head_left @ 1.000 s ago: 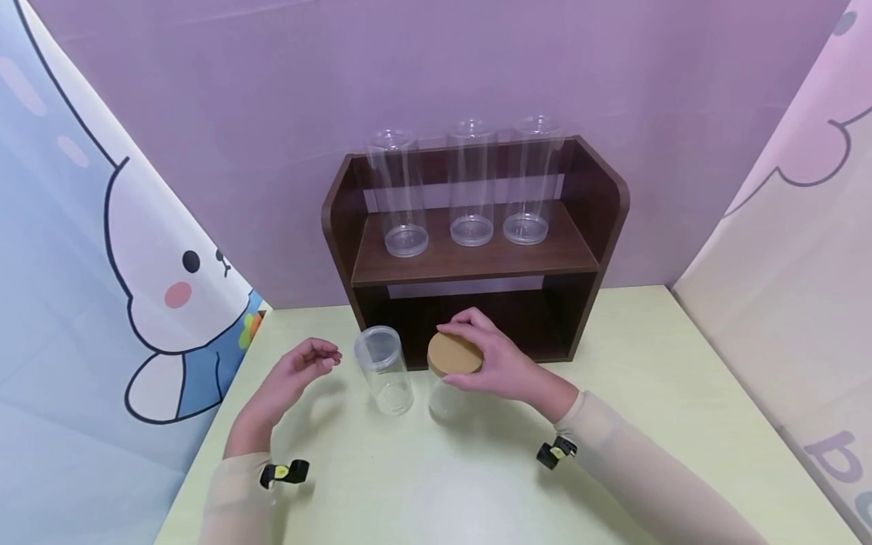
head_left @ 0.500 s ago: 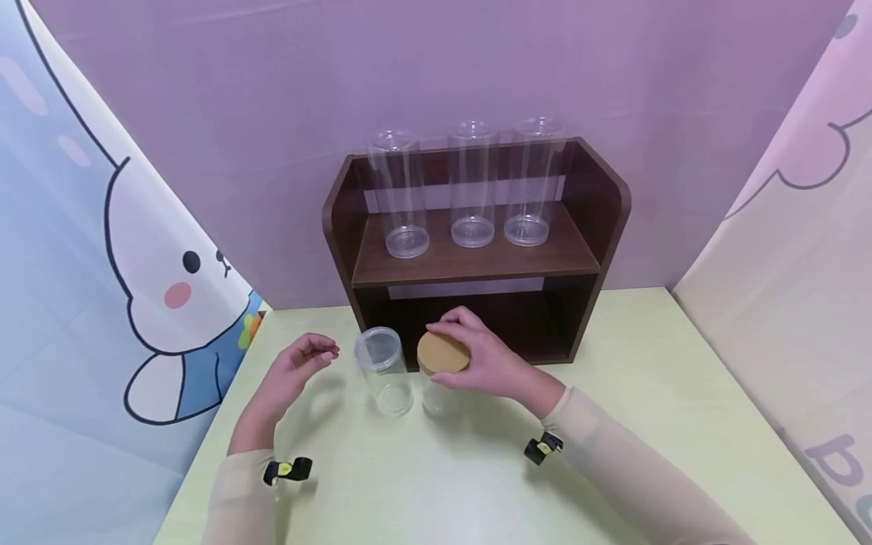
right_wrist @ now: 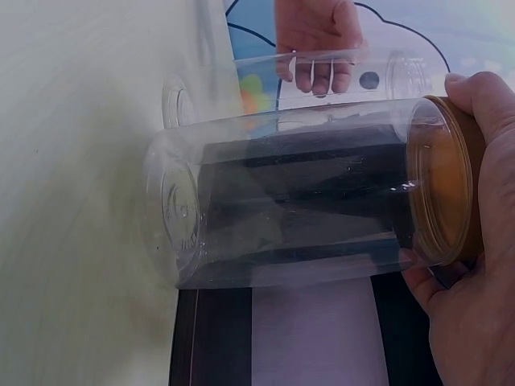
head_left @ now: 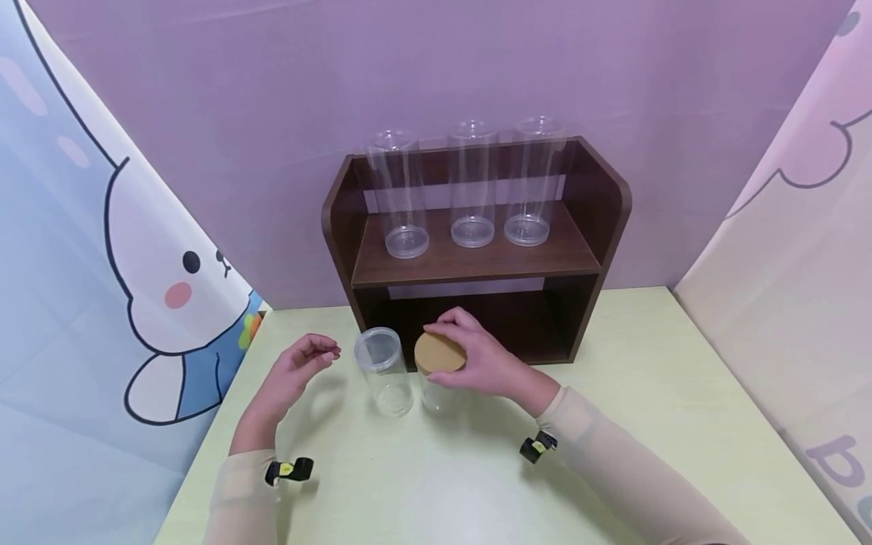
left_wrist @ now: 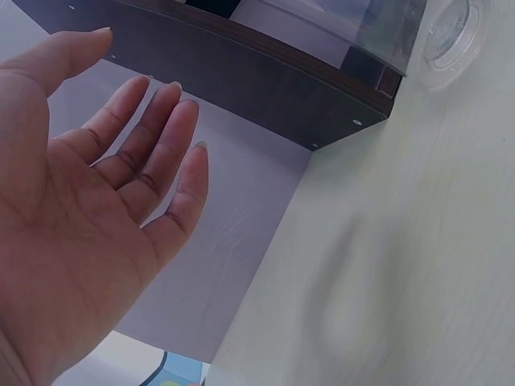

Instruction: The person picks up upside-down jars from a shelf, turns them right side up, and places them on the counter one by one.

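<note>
My right hand [head_left: 480, 362] grips a tan lid [head_left: 439, 353] on a clear plastic jar [right_wrist: 306, 193], with thumb and fingers spread round its edge. The jar is upright, its base at the table in front of the shelf. Just left of it stands a second clear jar [head_left: 387, 382] with a see-through top, overlapped by the held jar in the right wrist view. My left hand [head_left: 293, 375] hovers to the left of that second jar, holding nothing. In the left wrist view its palm and fingers [left_wrist: 165, 173] show, loosely curved and apart from the jar.
Behind the jars stands a dark brown two-tier shelf [head_left: 477, 265]. Its upper tier bears three tall clear jars, the left jar [head_left: 402, 197], middle jar [head_left: 472, 189] and right jar [head_left: 531, 185]. A purple cloth [head_left: 436, 68] hangs behind the pale table [head_left: 381, 492].
My right hand has shifted a little to the left with the lidded jar, bringing it closer to the second jar. The left hand has stayed nearly still.
</note>
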The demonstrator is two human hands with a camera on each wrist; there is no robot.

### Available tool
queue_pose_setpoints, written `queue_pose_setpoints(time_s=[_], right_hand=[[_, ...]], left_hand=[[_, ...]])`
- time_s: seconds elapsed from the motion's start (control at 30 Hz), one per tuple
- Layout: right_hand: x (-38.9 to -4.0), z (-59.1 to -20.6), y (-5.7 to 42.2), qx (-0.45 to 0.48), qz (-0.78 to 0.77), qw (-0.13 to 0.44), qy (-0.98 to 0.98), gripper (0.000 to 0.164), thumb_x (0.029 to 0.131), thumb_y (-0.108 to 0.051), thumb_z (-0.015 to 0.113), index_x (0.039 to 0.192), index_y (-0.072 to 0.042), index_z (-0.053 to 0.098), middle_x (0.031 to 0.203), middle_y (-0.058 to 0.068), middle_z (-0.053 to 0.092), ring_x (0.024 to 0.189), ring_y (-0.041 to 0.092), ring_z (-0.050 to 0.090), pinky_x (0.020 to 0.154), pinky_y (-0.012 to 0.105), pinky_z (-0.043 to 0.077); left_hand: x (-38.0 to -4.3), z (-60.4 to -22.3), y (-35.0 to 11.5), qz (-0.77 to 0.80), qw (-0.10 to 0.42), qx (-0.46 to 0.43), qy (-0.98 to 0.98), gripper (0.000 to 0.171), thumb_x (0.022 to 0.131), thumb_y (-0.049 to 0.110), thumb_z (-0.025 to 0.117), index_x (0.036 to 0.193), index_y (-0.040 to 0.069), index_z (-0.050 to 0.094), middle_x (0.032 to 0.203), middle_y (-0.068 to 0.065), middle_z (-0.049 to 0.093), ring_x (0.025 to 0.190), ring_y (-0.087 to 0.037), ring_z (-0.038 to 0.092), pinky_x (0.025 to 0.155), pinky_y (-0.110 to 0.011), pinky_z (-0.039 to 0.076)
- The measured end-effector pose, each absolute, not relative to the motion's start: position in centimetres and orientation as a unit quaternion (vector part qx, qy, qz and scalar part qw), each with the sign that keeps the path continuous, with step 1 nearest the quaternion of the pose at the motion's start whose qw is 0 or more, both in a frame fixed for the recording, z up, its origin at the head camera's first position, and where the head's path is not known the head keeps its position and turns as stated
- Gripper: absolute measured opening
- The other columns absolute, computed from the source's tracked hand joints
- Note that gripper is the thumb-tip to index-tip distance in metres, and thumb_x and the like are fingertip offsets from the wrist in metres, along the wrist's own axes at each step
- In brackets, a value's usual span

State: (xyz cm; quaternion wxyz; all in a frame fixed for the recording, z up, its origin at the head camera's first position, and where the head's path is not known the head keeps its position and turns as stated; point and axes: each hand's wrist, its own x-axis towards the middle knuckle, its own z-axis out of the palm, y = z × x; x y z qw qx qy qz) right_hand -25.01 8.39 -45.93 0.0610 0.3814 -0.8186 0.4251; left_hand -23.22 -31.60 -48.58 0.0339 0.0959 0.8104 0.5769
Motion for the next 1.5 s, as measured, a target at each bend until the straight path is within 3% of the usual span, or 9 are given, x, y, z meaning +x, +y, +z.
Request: queue_pose_setpoints(time_s=[0.33,0.67,0.93,1.17,1.37,1.5], right_hand=[[-25.2,-46.6,8.1,0.377,0.427,0.058,-0.820,0.074,0.084,-0.029,0.099,0.149,-0.014,0.068,0.142,0.000,0.053,0.131,0.019,0.055,0.102,0.038,0.056],[-25.1,-47.5,7.8,0.377,0.429,0.061,-0.818,0.075,0.083,-0.029,0.099,0.150,-0.013,0.068,0.143,-0.001,0.053,0.134,0.019,0.053,0.105,0.039,0.055],[-25.1,-48.0,7.6,0.364,0.448,0.052,-0.815,0.076,0.083,-0.028,0.100,0.151,-0.017,0.068,0.145,-0.001,0.052,0.136,0.019,0.052,0.106,0.040,0.055],[-25.1,-48.4,7.4,0.359,0.452,0.060,-0.814,0.077,0.082,-0.027,0.100,0.151,-0.017,0.068,0.146,0.000,0.052,0.137,0.019,0.052,0.106,0.039,0.055],[-25.1,-48.3,7.4,0.360,0.447,0.064,-0.816,0.077,0.083,-0.027,0.100,0.151,-0.015,0.067,0.146,0.000,0.052,0.138,0.019,0.051,0.108,0.039,0.055],[-25.1,-48.0,7.6,0.358,0.440,0.052,-0.822,0.077,0.084,-0.029,0.099,0.152,-0.015,0.066,0.147,-0.001,0.051,0.138,0.018,0.051,0.109,0.039,0.054]], left_hand=[[-23.2,-48.5,-31.5,0.573,0.032,0.095,0.813,0.041,0.114,0.027,0.066,0.141,-0.003,0.059,0.133,-0.012,0.068,0.128,-0.028,0.066,0.106,-0.017,0.051],[-23.4,-48.8,-31.4,0.572,0.032,0.097,0.814,0.038,0.114,0.026,0.066,0.139,-0.002,0.061,0.131,-0.011,0.069,0.121,-0.014,0.068,0.105,-0.018,0.052],[-23.4,-49.0,-31.5,0.574,0.031,0.101,0.812,0.037,0.114,0.024,0.065,0.139,-0.002,0.060,0.130,-0.010,0.069,0.121,-0.015,0.068,0.106,-0.017,0.052],[-23.4,-48.9,-31.4,0.578,0.034,0.096,0.809,0.040,0.114,0.025,0.066,0.141,-0.004,0.058,0.138,-0.029,0.063,0.123,-0.021,0.067,0.105,-0.018,0.052],[-23.3,-48.9,-31.5,0.577,0.032,0.092,0.811,0.042,0.114,0.025,0.066,0.141,-0.005,0.058,0.134,-0.018,0.067,0.126,-0.026,0.067,0.105,-0.018,0.052],[-23.2,-49.0,-31.7,0.577,0.034,0.093,0.811,0.043,0.114,0.025,0.066,0.142,-0.006,0.057,0.134,-0.019,0.067,0.124,-0.022,0.067,0.105,-0.018,0.052]])
